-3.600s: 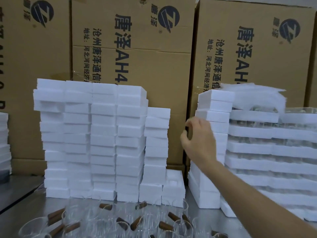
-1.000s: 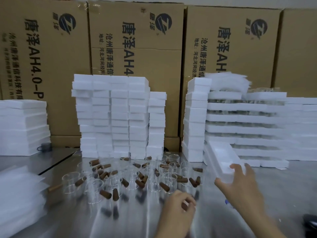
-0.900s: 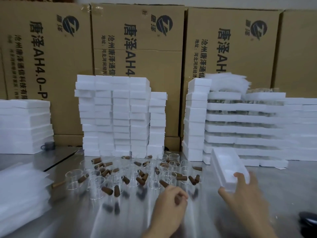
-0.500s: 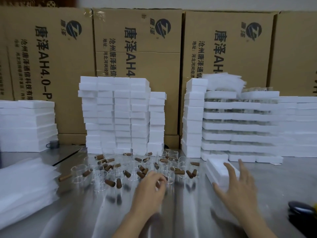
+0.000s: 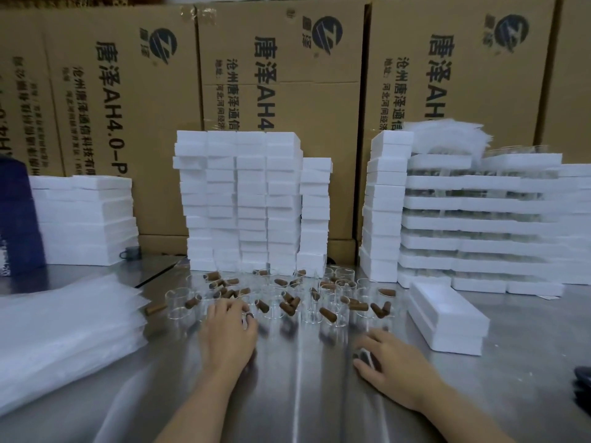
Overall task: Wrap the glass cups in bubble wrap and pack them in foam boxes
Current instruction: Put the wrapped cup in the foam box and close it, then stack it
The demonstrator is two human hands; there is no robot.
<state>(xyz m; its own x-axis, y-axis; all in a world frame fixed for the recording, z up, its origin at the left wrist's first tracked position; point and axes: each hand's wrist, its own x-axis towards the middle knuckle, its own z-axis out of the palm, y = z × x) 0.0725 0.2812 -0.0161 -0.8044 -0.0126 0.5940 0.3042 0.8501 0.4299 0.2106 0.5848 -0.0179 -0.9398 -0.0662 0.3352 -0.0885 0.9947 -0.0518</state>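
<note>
Several clear glass cups (image 5: 308, 310) with brown wooden handles stand crowded on the steel table (image 5: 297, 394) in front of the foam stacks. My left hand (image 5: 228, 334) reaches into their left side, its fingers curled over a glass cup (image 5: 179, 303). My right hand (image 5: 391, 358) lies on the table nearer me, fingers curled round a small dark thing (image 5: 364, 359) that I cannot identify. A white foam box (image 5: 447, 318) lies just right of the cups, free of both hands. A pile of bubble wrap sheets (image 5: 64, 334) sits at the left.
Tall stacks of white foam boxes (image 5: 249, 203) stand behind the cups, with more at the left (image 5: 86, 219). Layered foam trays (image 5: 486, 219) fill the right. Cardboard cartons (image 5: 281, 75) wall off the back. A dark object (image 5: 582, 385) sits at the right edge.
My right hand set the foam box down on the table, let go and drew back left towards me. My left hand moved leftwards along the cups.
</note>
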